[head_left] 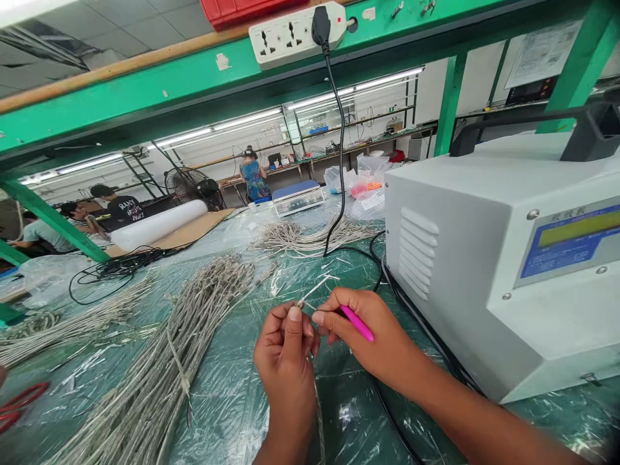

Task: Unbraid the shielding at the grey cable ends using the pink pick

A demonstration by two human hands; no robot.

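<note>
My left hand (288, 352) pinches the end of a braided cable (319, 413) between thumb and forefinger, and the rest of the cable hangs down below the hand. Thin white wire ends (317, 287) stick out past the fingertips. In my right hand (368, 323) is a slim tool with a bright pink handle (357, 323). Its thin tip reaches the cable end beside my left thumb; its exact kind is hard to make out. A large bundle of grey braided cables (165, 361) lies to the left of my hands.
A white machine with a display (450, 239) stands close on the right. A black power cord (343, 148) drops from the power strip (298, 35). More cables (295, 237) lie behind, with red-handled scissors (22, 403) at far left. Several people work in the background.
</note>
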